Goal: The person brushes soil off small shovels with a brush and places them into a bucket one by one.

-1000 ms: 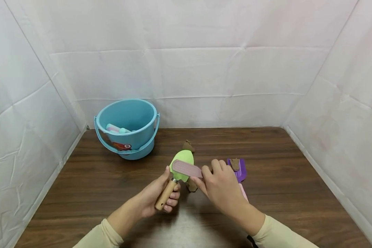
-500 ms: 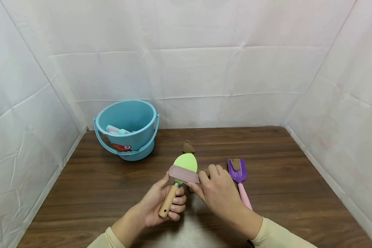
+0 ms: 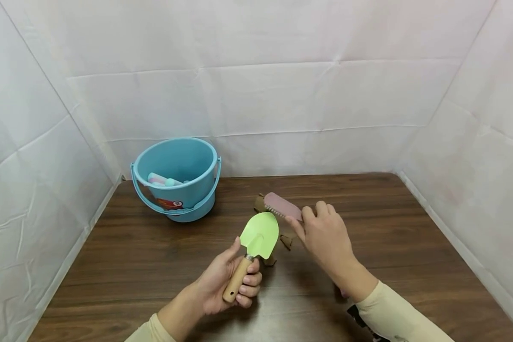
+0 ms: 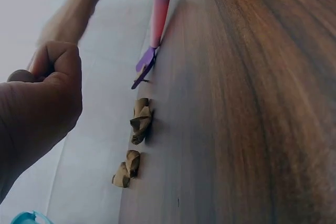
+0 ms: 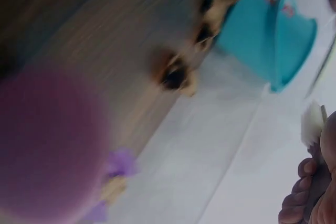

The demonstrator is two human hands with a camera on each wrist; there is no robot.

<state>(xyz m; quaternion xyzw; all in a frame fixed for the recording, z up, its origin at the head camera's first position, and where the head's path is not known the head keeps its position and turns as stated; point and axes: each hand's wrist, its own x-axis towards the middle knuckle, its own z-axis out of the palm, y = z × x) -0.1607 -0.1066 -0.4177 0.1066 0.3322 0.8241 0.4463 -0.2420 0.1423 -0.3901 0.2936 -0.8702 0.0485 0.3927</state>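
Note:
My left hand [image 3: 224, 280] grips the wooden handle of a garden trowel [image 3: 260, 235], its light green blade pointing away with the hollow face up. In the left wrist view the left hand [image 4: 42, 98] shows from the side, curled round the handle. My right hand [image 3: 325, 237] pinches a pink brush [image 3: 282, 206] by one end, thumb below and fingers above. The brush is tilted just beyond the trowel's tip, its pale bristles [image 5: 312, 124] showing in the right wrist view. Crumpled brown paper pieces [image 3: 287, 241] lie on the table beyond and beside the blade.
A blue bucket [image 3: 184, 199] with pastel-handled items inside stands at the back left. A purple shovel [image 4: 146, 59] with a pink handle holds a brown scrap; my right arm hides most of it in the head view. White cloth walls [image 3: 265, 104] surround the wooden table [image 3: 154, 251].
The brush has come off the trowel blade and moved up and to the right with my right hand. The trowel has shifted slightly right, its blade now uncovered. My right arm now covers the purple shovel.

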